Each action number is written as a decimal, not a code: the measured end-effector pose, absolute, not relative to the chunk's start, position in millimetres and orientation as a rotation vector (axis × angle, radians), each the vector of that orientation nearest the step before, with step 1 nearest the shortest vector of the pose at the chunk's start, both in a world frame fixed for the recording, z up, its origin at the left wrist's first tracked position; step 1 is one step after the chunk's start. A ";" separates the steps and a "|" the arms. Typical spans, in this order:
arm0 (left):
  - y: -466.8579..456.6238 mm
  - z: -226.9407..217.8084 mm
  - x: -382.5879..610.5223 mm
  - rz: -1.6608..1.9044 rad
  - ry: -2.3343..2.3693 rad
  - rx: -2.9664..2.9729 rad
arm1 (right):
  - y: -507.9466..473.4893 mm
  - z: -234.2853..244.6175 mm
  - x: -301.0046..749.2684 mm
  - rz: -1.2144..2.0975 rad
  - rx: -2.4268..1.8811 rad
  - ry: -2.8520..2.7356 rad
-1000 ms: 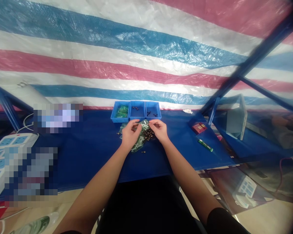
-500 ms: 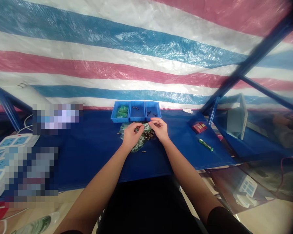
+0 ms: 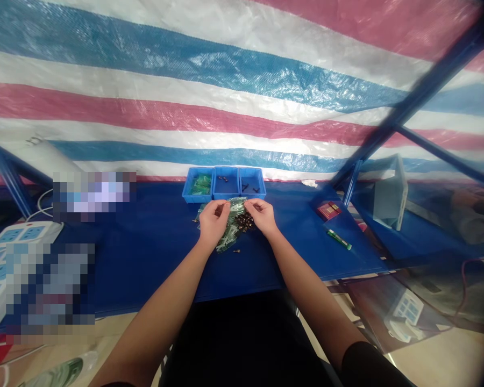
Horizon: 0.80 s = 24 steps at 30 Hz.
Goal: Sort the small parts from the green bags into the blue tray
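Observation:
Between my two hands a small clear plastic bag point(image 3: 237, 202) is stretched, pinched at its two sides. My left hand point(image 3: 213, 219) closes thumb and fingers on the bag's left edge, and my right hand point(image 3: 262, 214) does the same on its right edge. Under and in front of them lies a heap of more clear, greenish plastic bags point(image 3: 228, 237). A pile of small dark and brassy metal screws point(image 3: 244, 221) sits beside the heap, close to my right hand. One loose screw point(image 3: 236, 251) rests nearer to me on the blue table.
Behind my hands stand three blue bins: a left bin point(image 3: 185, 185) with green bags, a middle bin point(image 3: 227, 188) and a right bin point(image 3: 251, 187) with a few dark parts. A red box point(image 3: 328, 210) and green tube point(image 3: 339, 239) lie right; a power strip point(image 3: 20, 252) left.
My hands have drawn slightly apart, and the plastic bag between them now shows spread out. More of the screw pile is visible.

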<state>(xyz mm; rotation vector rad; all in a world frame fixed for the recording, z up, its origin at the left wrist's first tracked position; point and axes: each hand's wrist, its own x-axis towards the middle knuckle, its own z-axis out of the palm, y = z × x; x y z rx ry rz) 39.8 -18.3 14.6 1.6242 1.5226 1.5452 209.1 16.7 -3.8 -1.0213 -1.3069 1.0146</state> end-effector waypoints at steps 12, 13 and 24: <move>-21.5 16.7 41.4 1.521 1.419 1.495 | 14.7 1.0 207.6 1.122 -0.972 -1.205; -21.1 16.4 41.3 1.528 1.419 1.494 | 14.8 0.9 207.6 1.110 -0.970 -1.207; -18.9 10.6 42.8 1.555 1.436 1.554 | 17.5 -4.7 207.7 1.033 -0.926 -1.231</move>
